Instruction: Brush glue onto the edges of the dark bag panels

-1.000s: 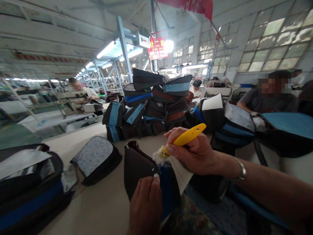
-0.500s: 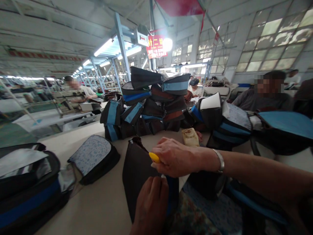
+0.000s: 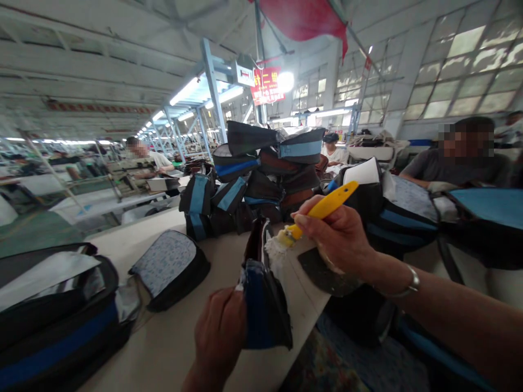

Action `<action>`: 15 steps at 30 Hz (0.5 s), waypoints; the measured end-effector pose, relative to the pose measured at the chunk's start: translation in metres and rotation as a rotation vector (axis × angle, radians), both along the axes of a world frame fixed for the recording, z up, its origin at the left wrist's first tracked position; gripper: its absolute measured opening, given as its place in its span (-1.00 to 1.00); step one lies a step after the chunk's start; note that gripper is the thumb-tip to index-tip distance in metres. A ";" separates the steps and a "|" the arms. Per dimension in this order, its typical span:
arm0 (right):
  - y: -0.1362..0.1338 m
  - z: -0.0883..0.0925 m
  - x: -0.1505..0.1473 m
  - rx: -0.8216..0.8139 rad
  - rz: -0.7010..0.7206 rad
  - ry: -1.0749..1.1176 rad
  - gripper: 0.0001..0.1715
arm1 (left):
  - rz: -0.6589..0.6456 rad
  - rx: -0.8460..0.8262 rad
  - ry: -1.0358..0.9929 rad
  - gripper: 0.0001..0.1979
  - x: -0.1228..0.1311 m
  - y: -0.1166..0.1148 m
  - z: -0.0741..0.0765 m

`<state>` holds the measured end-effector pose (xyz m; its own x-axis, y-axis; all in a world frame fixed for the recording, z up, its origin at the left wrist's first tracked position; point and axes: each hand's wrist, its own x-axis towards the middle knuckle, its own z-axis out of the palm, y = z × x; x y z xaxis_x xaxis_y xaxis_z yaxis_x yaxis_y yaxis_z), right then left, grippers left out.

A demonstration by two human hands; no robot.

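My right hand (image 3: 339,234) grips a yellow-handled brush (image 3: 327,202), its white, glue-clotted bristles (image 3: 278,249) close to the upper edge of a black bag panel with a blue strip (image 3: 261,305). My left hand (image 3: 218,332) holds that panel upright at the bottom of the view, turned nearly edge-on. The bristles seem to touch or nearly touch its edge. A dark curved piece of fabric (image 3: 322,272) lies under the heel of my right hand. A metal bangle (image 3: 408,286) circles my right wrist.
A high pile of black bags with blue and brown trim (image 3: 257,179) stands on the cream work table (image 3: 171,348). A grey-patterned bag part (image 3: 167,269) and a black-blue bag (image 3: 53,305) lie to the left. More bags (image 3: 402,223) sit right, with a co-worker (image 3: 457,163) behind.
The brush, mostly hidden behind my right hand earlier, now shows and points up and to the right. My left hand has turned the panel edge-on. The beige pot seen earlier is out of sight.
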<state>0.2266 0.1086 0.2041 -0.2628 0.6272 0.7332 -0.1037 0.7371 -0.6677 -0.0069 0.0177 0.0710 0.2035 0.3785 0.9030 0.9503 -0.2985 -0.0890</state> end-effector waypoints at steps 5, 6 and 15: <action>-0.011 -0.032 0.006 -0.263 0.078 0.152 -0.84 | 0.249 0.004 -0.305 -0.84 -0.022 0.006 -0.036; -0.013 -0.039 0.006 -0.292 0.082 0.161 -0.84 | 0.305 0.000 -0.364 -0.80 -0.021 0.001 -0.041; -0.030 -0.082 0.004 -0.566 0.092 0.242 -0.81 | 0.212 -0.275 -0.497 -0.63 -0.005 -0.058 -0.071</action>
